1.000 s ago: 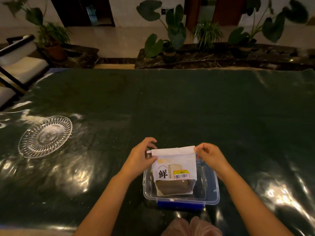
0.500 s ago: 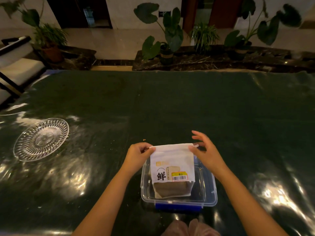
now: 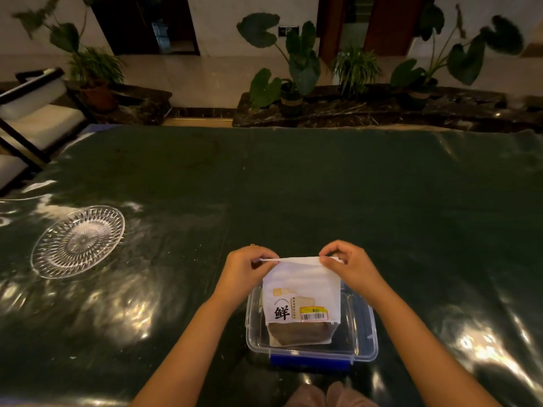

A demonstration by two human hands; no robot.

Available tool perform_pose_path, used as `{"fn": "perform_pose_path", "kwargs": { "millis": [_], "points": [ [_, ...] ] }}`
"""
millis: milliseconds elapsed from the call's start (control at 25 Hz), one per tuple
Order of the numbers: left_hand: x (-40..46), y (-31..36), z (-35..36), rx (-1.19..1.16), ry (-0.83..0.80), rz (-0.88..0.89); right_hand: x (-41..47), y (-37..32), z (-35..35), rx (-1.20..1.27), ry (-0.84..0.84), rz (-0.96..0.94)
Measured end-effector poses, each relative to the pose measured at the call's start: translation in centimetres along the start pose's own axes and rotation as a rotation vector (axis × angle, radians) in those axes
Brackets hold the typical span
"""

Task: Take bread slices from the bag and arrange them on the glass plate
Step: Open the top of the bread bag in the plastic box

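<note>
The bench wears a dark green cover under glossy clear film, which throws warm glare patches near its left and right near corners. Past its far edge runs a pale polished floor. Dark marble planters line that edge, holding broad-leaved plants and a grassy one. A potted plant stands off the far left corner, beside a dark-framed chair with white cushions. Behind are a white wall, a dark doorway and reddish wood doors. The light is dim and warm.
</note>
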State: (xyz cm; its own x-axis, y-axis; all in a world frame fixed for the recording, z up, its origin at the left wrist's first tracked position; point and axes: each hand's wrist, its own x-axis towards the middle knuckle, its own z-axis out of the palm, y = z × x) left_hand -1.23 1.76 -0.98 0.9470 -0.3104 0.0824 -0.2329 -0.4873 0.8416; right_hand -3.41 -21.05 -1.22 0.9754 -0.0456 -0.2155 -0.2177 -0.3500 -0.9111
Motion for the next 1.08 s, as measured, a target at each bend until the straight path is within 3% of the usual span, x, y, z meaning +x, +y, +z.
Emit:
{"fn": "perform_pose_path", "kwargs": {
  "millis": [240, 400, 560, 640, 720, 760, 840, 920, 1080],
  "points": [
    [1.1, 0.0, 0.5, -0.142, -0.035, -0.201, -0.8, -1.0, -0.8, -0.006, -0.036, -0.072],
    [1.5, 0.6, 0.4, -0.183, -0.027, -0.197, 0.0, -2.5, -1.1, -0.192, -0.073, -0.090],
    [2.6, 1.6, 0.0, -0.182, -0.039, -0.212, 0.3, -2.7, -1.8, -0.177, -0.124, -0.038],
    [2.5, 2.1, 0.2, -0.054, 0.078, -0.166, 0.3, -2.5, -2.1, -0.187, -0.142, -0.015],
    [1.4, 2.6, 0.4, 0.167, 0.229, 0.037, 0.5, -2.6, -2.3, -0.225, -0.150, -0.023],
    [0.7, 2.7, 0.7, 0.299, 0.213, 0.178, 0.7, -2.8, -2.4, -0.253, -0.160, -0.038],
    [-0.4, 2.7, 1.6, 0.530, 0.031, 0.346, 1.0, -3.4, -2.4, -0.296, -0.191, -0.066],
    [-0.7, 2.7, 2.4, 0.624, -0.099, 0.321, 1.4, -4.0, -2.3, -0.319, -0.212, -0.070],
    [-0.4, 3.1, 2.0, 0.684, -0.067, 0.334, 1.8, -4.4, -1.9, -0.345, -0.221, -0.066]
  ]
}}
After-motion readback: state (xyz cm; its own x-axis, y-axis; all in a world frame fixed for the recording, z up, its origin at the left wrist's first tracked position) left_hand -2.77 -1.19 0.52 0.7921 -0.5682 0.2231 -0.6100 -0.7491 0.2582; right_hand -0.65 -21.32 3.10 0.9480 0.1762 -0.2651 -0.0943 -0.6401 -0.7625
